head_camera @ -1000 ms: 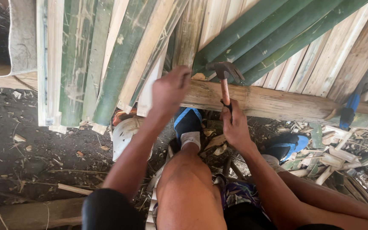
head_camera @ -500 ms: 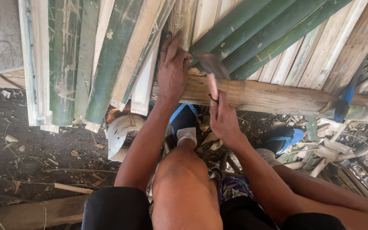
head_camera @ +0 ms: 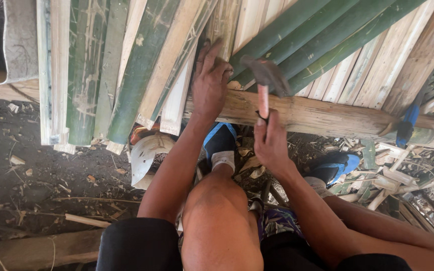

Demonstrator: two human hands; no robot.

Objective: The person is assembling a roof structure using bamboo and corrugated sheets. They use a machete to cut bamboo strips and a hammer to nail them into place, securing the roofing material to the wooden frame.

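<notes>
We are seeing no package, label or sign that we can make out among the things here. Our right hand [head_camera: 271, 143] is clenching the pale reddish wooden handle of a hammer with a dark grey metal head [head_camera: 265, 75], and the grip is closing low on the handle, near its end. The hammer is standing roughly upright, with its head hanging just above the rough, pale brown wooden beam [head_camera: 327, 116] that is running crosswise under the slats (whether the head is touching anything, we cannot tell). Our left hand [head_camera: 210, 83] is lying flat, fingers spread and holding nothing, on the split bamboo slats [head_camera: 141, 65], some green-skinned and some showing their pale inner side, right beside the hammer head. More long green bamboo strips [head_camera: 322, 35] are slanting away to the upper right. A blue-handled tool [head_camera: 407, 125] is resting against the beam at the right edge. Below the slats, a blue and black shoe [head_camera: 220, 141] is standing on the dark earth floor [head_camera: 36, 185], which is littered with bamboo chips, and a white curved object [head_camera: 146, 155] is lying just beside it.
</notes>
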